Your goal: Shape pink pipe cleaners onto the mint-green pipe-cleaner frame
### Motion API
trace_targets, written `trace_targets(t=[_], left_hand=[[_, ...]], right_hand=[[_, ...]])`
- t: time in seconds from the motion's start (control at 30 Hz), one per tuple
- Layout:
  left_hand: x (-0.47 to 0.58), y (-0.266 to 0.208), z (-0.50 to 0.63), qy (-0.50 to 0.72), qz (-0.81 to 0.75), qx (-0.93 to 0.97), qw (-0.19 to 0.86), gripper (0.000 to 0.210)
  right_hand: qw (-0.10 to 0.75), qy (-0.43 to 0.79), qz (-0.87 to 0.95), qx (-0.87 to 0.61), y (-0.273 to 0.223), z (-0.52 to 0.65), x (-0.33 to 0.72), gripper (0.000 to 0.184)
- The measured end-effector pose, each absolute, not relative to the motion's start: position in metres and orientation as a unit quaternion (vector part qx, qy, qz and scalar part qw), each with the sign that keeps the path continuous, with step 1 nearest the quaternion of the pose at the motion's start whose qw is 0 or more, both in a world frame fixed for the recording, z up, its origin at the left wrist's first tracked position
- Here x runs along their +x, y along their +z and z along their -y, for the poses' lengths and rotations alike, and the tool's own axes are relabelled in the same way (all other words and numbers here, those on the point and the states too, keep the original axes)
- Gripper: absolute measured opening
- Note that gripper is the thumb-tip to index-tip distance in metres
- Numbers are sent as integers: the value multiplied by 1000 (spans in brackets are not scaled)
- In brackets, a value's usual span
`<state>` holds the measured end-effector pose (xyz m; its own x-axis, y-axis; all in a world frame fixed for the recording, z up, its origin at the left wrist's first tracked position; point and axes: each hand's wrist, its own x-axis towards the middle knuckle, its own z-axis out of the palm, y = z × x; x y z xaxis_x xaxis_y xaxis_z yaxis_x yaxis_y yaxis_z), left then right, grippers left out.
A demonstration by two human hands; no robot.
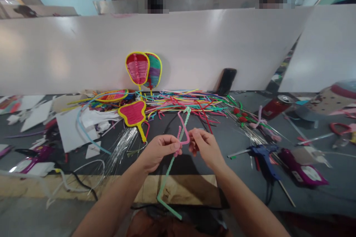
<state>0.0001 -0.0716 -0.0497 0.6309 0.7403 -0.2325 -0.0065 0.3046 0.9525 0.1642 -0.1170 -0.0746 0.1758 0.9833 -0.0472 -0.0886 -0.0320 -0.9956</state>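
Note:
My left hand (pixel 162 150) is closed in a pinch on a bent pink pipe cleaner (pixel 184 126) and a long light-green pipe cleaner (pixel 166 177). The green one looks twisted along its upper part, has a small knot or curl at its top, and bends sharply near the table's front edge. Right beside the pink bend is my right hand (pixel 204 146), its fingers curled together; whether they grip anything is hidden. Beyond my left hand lies a pink fan shape with a yellow rim and handle (pixel 132 114).
Colourful pipe cleaners (pixel 178 102) lie heaped behind my hands. Two yellow-rimmed fans (pixel 137 68) and a phone (pixel 226 81) lean on the white partition (pixel 194 44). At right are a blue glue gun (pixel 265 159), a purple packet (pixel 303 170) and a red can (pixel 278 107). Silver strands (pixel 122 148) lie left.

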Motion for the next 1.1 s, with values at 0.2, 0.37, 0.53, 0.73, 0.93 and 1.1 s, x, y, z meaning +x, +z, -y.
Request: trace_targets(t=[0.2, 0.37, 0.53, 0.73, 0.93, 1.1], left_hand=[[-1, -52, 82, 239, -344, 573, 704, 22], [-2, -54, 86, 261, -361, 590, 673, 23], [-1, -55, 88, 292, -383, 573, 663, 21], [0, -57, 87, 330, -409, 547, 652, 21], [1, -57, 87, 340, -406, 547, 649, 22], [0, -58, 87, 345, -413, 548, 640, 21]], right_hand=[[523, 585, 378, -491, -62, 110, 157, 33], [516, 544, 450, -486, -61, 111, 158, 25], [511, 530, 455, -501, -64, 118, 164, 21], [494, 592, 396, -498, -76, 130, 172, 20], [452, 750, 269, -400, -90, 139, 162, 15], [585, 678, 221, -386, -96, 140, 146, 15]])
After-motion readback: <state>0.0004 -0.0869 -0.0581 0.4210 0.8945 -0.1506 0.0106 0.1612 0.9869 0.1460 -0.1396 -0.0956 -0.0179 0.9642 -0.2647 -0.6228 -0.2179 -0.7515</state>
